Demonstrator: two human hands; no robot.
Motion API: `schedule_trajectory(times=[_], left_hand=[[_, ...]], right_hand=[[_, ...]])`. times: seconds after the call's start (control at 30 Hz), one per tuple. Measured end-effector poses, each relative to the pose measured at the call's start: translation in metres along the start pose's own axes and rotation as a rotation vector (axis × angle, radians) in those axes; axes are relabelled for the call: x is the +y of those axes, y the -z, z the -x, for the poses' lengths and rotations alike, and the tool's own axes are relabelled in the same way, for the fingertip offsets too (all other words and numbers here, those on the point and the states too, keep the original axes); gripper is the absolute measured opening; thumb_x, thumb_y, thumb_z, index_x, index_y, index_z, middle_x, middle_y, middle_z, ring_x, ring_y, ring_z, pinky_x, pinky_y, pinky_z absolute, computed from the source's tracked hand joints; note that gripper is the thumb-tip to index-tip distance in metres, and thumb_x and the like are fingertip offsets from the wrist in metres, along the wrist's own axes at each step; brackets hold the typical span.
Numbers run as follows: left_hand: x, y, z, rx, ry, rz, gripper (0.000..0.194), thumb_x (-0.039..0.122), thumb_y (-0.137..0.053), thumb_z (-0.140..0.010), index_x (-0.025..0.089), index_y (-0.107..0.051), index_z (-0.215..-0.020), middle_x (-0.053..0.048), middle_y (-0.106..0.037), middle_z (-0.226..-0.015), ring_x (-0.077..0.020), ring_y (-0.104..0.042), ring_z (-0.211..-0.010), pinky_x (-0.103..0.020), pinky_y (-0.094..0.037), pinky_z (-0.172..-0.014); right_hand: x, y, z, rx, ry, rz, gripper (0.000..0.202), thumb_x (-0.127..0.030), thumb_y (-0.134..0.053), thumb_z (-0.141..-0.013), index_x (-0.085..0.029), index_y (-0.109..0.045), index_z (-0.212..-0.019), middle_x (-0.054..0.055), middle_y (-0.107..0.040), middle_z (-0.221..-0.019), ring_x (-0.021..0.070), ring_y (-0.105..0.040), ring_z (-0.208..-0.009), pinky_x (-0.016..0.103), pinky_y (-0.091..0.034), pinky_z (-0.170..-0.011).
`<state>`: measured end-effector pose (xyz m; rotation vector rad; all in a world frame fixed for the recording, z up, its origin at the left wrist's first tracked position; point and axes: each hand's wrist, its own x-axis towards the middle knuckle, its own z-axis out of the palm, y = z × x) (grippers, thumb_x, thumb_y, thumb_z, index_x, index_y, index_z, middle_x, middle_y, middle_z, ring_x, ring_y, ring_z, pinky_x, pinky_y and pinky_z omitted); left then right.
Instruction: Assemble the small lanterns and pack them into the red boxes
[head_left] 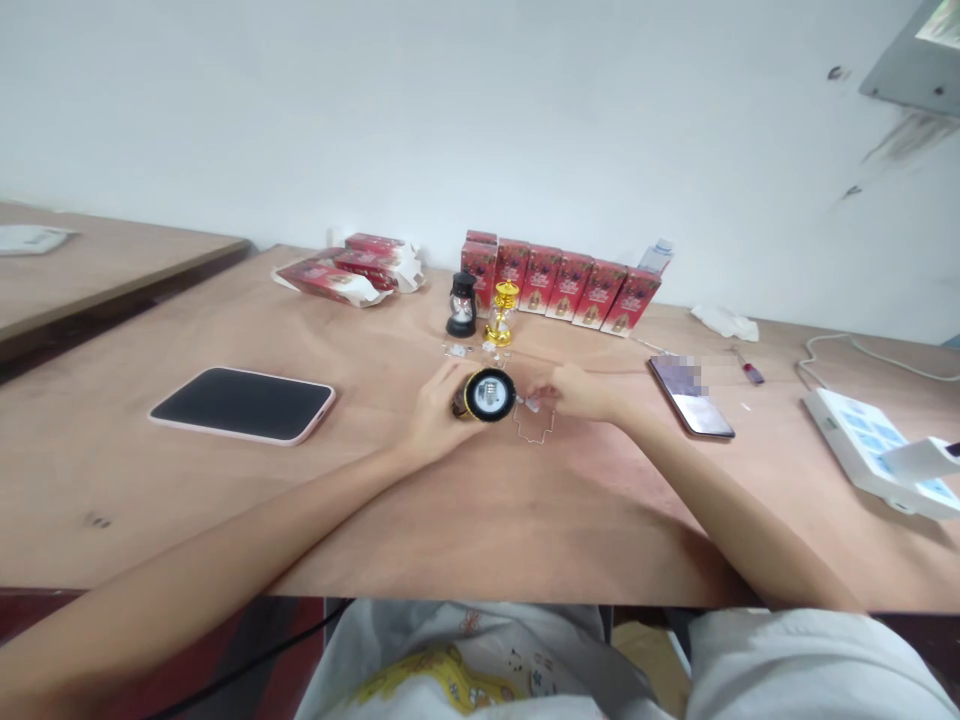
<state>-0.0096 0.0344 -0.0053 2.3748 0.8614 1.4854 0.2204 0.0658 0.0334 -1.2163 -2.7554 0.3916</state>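
My left hand (439,415) is wrapped round a small lantern with black and gold parts. Its round black-rimmed base (491,394) faces me and shows a pale disc with a metallic middle. To the right, my right hand (577,391) has its fingers pinched together close to the base; what they hold is too small to make out. Below those fingers lies a thin, clear piece with a stepped outline (534,438). Just beyond my hands, a black lantern (462,308) and a gold lantern (503,315) stand upright, with small clear pieces (459,350) in front.
Several red boxes (562,285) line the back near a clear bottle (657,257). More red packages (337,272) lie at back left. Phones flank me: a pink-edged one (244,403) and a second (690,395). A screwdriver (750,370) and white power strip (877,450) are right.
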Motion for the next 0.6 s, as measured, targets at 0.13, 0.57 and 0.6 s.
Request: schedule_trajectory(times=[0.13,0.57,0.6], left_hand=[[0.0,0.0,0.0,0.006,0.007,0.0,0.032,0.031,-0.07,-0.076,0.019,-0.054,-0.1,-0.006,-0.061,-0.099,-0.0199,-0.059,-0.094,-0.032,-0.049,-0.081],[-0.001,0.0,0.0,0.012,0.005,-0.011,0.032,0.027,-0.07,-0.076,0.02,-0.053,-0.102,-0.005,-0.061,-0.099,-0.0197,-0.06,-0.093,-0.031,-0.048,-0.08],[-0.001,0.0,0.001,0.009,0.004,-0.008,0.031,0.026,-0.07,-0.076,0.02,-0.053,-0.102,-0.005,-0.061,-0.1,-0.0199,-0.06,-0.094,-0.031,-0.048,-0.08]], right_hand=[[-0.003,0.006,0.001,-0.014,-0.05,-0.051,0.023,-0.005,-0.055,-0.075,-0.017,-0.072,-0.085,0.005,-0.075,-0.086,0.0173,-0.069,-0.081,0.027,-0.05,-0.075],[-0.036,0.035,0.018,0.399,0.041,-0.75,0.015,-0.029,-0.068,-0.077,-0.02,-0.064,-0.087,0.0,-0.066,-0.076,0.011,-0.06,-0.065,0.025,-0.049,-0.064],[-0.041,0.037,0.019,0.411,0.069,-0.816,0.017,-0.029,-0.067,-0.078,-0.02,-0.063,-0.093,-0.001,-0.066,-0.076,0.0102,-0.059,-0.063,0.025,-0.049,-0.064]])
